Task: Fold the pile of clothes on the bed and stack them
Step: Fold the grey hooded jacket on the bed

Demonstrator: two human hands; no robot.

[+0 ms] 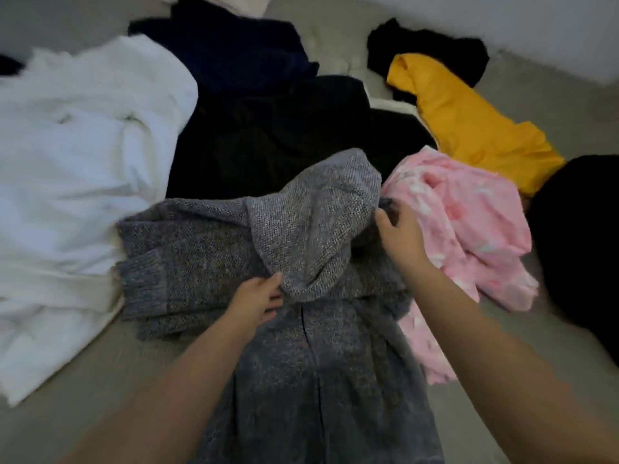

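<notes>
No readable text (frame blurred)

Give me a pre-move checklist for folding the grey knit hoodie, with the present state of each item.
1. Left hand has hold of the grey knit hoodie: ok, it grips the fabric below the hood.
2. Right hand has hold of it: ok, fingers pinch the hood's right edge.
3. Hoodie laid flat: not ok, hood bunched up, left sleeve doubled across the body.
4. Hoodie clear of other clothes: not ok, the pink patterned garment lies against its right side and the white garment borders the sleeve.
5. Bare bed surface nearby for a stack: ok, at lower left.
6. Zip closed: cannot tell.
</notes>
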